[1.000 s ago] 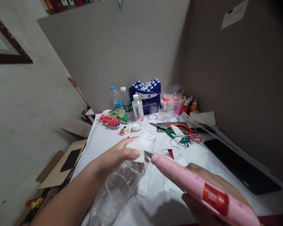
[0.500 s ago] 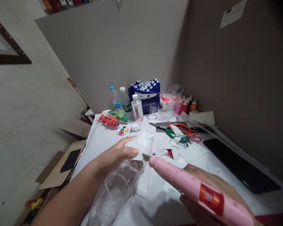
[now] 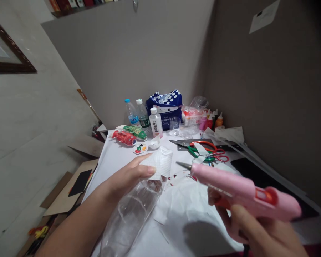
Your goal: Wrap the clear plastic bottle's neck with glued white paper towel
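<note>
My left hand (image 3: 130, 176) grips the top end of a clear plastic bottle (image 3: 131, 214) lying on its side, the thumb pressing a white paper wrap (image 3: 160, 165) against the bottle's neck. A pink hot glue gun (image 3: 240, 191) is in my right hand (image 3: 253, 228), fingers curled round its grip at the lower right. The gun's metal nozzle points left, a short gap away from the white wrap and not touching it.
The white table (image 3: 115, 157) holds scissors (image 3: 205, 148), a black tablet (image 3: 273, 178), paint bottles (image 3: 211, 120), three drink bottles (image 3: 143, 116), a blue polka-dot bag (image 3: 164, 105), painted bottle fish (image 3: 128, 135) and a small palette (image 3: 139, 148). Cardboard lies on the floor at left.
My right hand lifted the glue gun up and swung it to the right, so its nozzle left the white wrap. The left hand and bottle stayed almost still.
</note>
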### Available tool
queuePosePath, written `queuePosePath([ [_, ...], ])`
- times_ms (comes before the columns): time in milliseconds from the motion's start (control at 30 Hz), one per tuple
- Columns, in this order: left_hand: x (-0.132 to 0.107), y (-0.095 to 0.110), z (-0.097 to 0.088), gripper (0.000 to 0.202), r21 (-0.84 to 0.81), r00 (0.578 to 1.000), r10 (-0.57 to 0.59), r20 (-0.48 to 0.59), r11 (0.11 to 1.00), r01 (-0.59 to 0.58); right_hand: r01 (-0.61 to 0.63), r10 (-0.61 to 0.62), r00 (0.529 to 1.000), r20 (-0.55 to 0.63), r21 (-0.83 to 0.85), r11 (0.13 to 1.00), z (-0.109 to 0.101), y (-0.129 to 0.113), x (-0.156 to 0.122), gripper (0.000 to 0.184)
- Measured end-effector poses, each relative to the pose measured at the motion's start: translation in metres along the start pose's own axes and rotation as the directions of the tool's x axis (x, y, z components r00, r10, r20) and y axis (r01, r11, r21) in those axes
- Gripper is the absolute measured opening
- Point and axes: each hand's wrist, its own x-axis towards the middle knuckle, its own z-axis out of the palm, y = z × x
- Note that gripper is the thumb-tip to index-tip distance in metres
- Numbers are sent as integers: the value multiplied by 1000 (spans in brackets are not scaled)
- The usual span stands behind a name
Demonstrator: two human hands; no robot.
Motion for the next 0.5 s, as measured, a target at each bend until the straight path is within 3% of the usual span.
queuePosePath([
  [100,-2,3,0,46,15,999,24,21,1000,-24,-236,223,963,154,77,969,-3,14,10,45],
  [167,-3,5,-1,49,26,999,42,25,999,-43,-419,402,883,241,21,908,-5,25,17,56],
  [233,-3,6,-1,54,43,998,53,31,998,-54,-483,491,818,301,-104,869,-9,36,21,63],
  [300,-4,6,-2,60,64,998,54,43,996,-57,-391,456,827,330,-247,887,-14,45,22,62],
  [367,-4,5,-3,68,94,996,55,68,994,-61,-206,371,844,387,-406,891,-21,51,23,60],
  [433,-5,5,-4,73,125,994,62,91,989,-73,-15,327,853,407,-607,795,-28,50,26,59],
  [500,-5,4,-5,75,154,990,78,115,983,-95,124,258,894,366,-755,644,-34,40,31,54],
])
